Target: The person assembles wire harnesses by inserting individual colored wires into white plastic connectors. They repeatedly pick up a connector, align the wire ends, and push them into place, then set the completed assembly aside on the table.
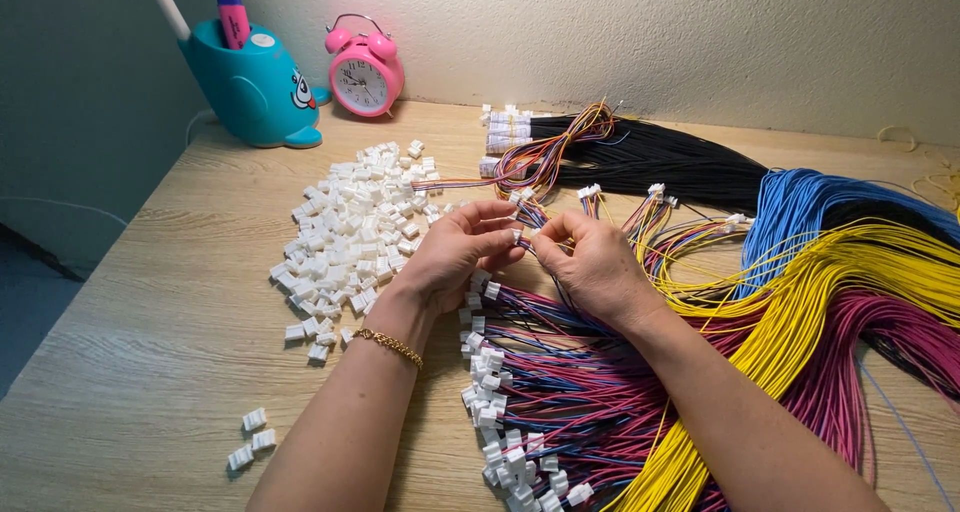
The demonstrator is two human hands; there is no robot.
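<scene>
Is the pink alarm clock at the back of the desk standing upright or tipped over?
Upright. The pink alarm clock stands on its feet against the wall, face forward, bells and handle on top, beside the teal pen holder.

Bare forearms, gold chain bracelet (pixel 388 345) on left wrist

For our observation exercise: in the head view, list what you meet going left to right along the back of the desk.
Teal whale-shaped pen holder → pink alarm clock → black wire bundle → blue wire bundle.
</scene>
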